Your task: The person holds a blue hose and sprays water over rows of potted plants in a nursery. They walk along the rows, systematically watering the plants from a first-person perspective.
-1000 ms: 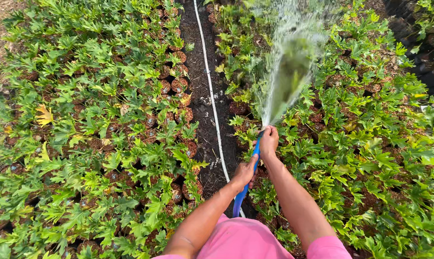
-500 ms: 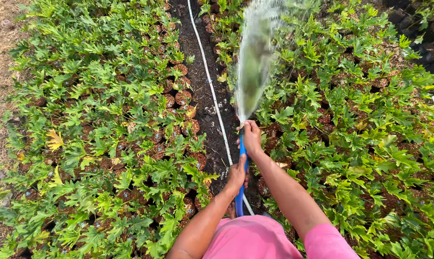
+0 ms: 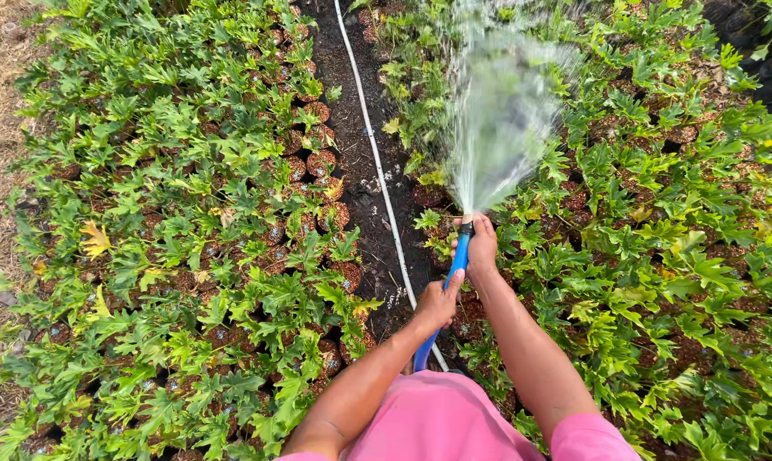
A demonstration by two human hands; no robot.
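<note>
Here, both hands, left hand (image 3: 438, 304), right hand (image 3: 480, 245), gripping blue hose (image 3: 456, 266), spraying seedlings (image 3: 659, 213)

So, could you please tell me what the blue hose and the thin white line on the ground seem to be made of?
The blue hose, held in both hands, looks like flexible plastic or rubber: smooth, slightly glossy, bending gently. The white line looks like thin plastic tubing, matte and a little dirty, running almost straight along the dark soil; its exact material is unclear.

Head view, steeply down, close
</note>
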